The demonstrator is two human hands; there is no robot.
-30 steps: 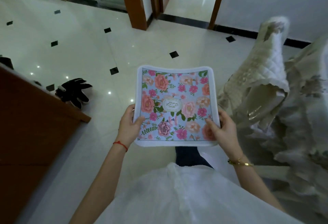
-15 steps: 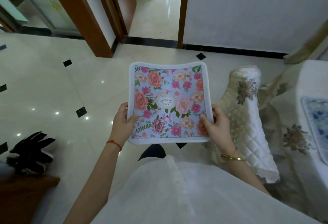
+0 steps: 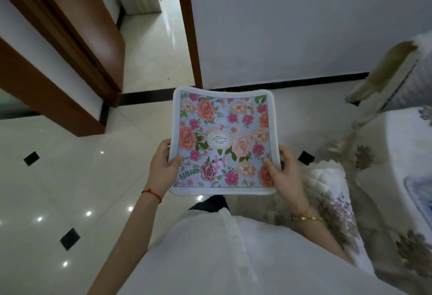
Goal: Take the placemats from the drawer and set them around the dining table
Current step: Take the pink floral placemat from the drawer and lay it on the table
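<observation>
I hold a floral placemat point(image 3: 223, 140), light blue with pink and peach flowers and a white border, flat in front of me above the floor. My left hand point(image 3: 163, 168) grips its left edge, thumb on top. My right hand point(image 3: 284, 173) grips its right edge the same way. At the right stands the dining table point(image 3: 383, 154) under a white flowered cloth. A blue and white placemat point(image 3: 420, 191) lies on it at the frame's right edge, only partly in view.
A chair with a quilted cream cover point(image 3: 332, 198) stands between me and the table. Another chair back point(image 3: 385, 72) leans at the far right by the white wall. A doorway with brown frames point(image 3: 187, 28) opens ahead over glossy tiled floor point(image 3: 70, 189).
The view has swung right: the brown cabinet and the black glove on the left have left the frame, and the table with the blue placemat has come in. Both hands keep the same hold.
</observation>
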